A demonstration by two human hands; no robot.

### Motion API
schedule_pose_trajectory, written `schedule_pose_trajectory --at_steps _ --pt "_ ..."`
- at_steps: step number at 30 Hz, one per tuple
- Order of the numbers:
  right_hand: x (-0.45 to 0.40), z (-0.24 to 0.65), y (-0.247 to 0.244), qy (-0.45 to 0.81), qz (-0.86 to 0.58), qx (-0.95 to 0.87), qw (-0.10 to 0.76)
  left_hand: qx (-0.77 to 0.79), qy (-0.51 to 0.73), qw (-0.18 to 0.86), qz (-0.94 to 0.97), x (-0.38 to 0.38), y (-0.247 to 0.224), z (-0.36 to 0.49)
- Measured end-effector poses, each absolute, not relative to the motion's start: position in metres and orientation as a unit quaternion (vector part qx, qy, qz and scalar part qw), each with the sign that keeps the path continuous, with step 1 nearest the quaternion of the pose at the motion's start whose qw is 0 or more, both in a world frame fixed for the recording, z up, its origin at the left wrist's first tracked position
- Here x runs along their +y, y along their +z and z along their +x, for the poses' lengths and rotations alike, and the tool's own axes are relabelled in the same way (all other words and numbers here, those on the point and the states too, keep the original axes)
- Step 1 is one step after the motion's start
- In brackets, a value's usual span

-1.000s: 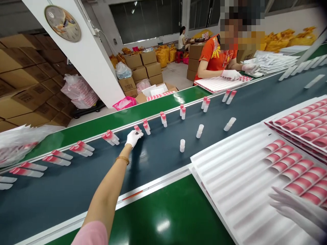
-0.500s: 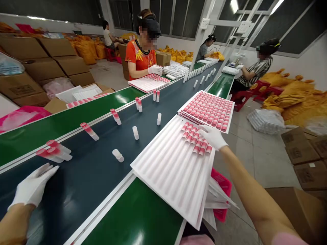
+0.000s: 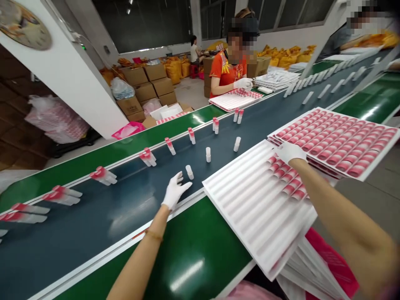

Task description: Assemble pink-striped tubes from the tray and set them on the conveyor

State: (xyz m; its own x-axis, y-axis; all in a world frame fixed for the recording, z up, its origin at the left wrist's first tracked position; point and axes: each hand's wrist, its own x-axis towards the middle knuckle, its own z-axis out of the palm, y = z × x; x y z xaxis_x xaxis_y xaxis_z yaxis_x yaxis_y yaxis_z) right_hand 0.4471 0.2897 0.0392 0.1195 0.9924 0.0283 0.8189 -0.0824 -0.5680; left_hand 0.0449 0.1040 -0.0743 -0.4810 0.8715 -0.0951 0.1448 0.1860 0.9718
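My left hand (image 3: 175, 191), in a white glove, lies over the dark blue conveyor belt (image 3: 71, 225) with its fingers spread. The closest thing to it is a small white tube (image 3: 189, 172) standing just beyond the fingertips, not touching them. Pink-banded tubes (image 3: 170, 146) lie along the belt's far side. My right hand (image 3: 290, 152), also gloved, rests at the top of the pink-and-white tubes (image 3: 290, 179) lying in rows in a white ribbed tray (image 3: 246, 200). Its fingers are hidden against the tubes.
A stacked, filled tray (image 3: 383, 158) sits beyond the white tray. A co-worker in an orange shirt (image 3: 226, 75) handles a tray across the belt. Green conveyor side panels (image 3: 200, 233) flank the belt. Cardboard boxes and yellow sacks stand behind, with pink sheets at lower right.
My left hand has moved forward across the belt toward the white tube. My right hand has shifted further along the tubes in the tray, and the view has swung left.
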Motion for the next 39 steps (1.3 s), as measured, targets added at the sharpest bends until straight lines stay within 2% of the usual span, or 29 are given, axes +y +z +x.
schedule_pose_trajectory --at_steps 4,7,13,17,19,22,26,39 --pt "0.255 0.46 0.051 0.19 -0.691 -0.659 0.229 0.669 0.564 0.351 0.334 0.142 -0.083 0.07" --pt "0.203 0.467 0.056 0.254 -0.662 -0.657 0.255 0.633 0.59 0.388 0.316 0.14 -0.079 0.075" --pt "0.126 0.453 0.031 0.481 -0.55 -0.593 0.337 0.561 0.586 0.49 0.318 0.068 -0.041 0.09" --pt "0.109 0.404 0.036 0.541 -0.484 -0.598 0.34 0.567 0.577 0.47 0.352 0.022 -0.014 0.114" --pt "0.1 0.374 0.051 0.529 -0.436 -0.635 0.355 0.59 0.567 0.424 0.389 0.005 -0.006 0.126" --pt "0.083 0.333 0.075 0.407 -0.338 -0.762 0.373 0.617 0.548 0.367 0.428 -0.012 -0.001 0.139" --pt "0.061 0.302 0.093 0.29 -0.245 -0.865 0.327 0.606 0.543 0.366 0.452 -0.022 0.0 0.144" --pt "0.046 0.298 0.114 0.315 -0.281 -0.869 0.257 0.565 0.595 0.358 0.446 -0.025 -0.019 0.133"
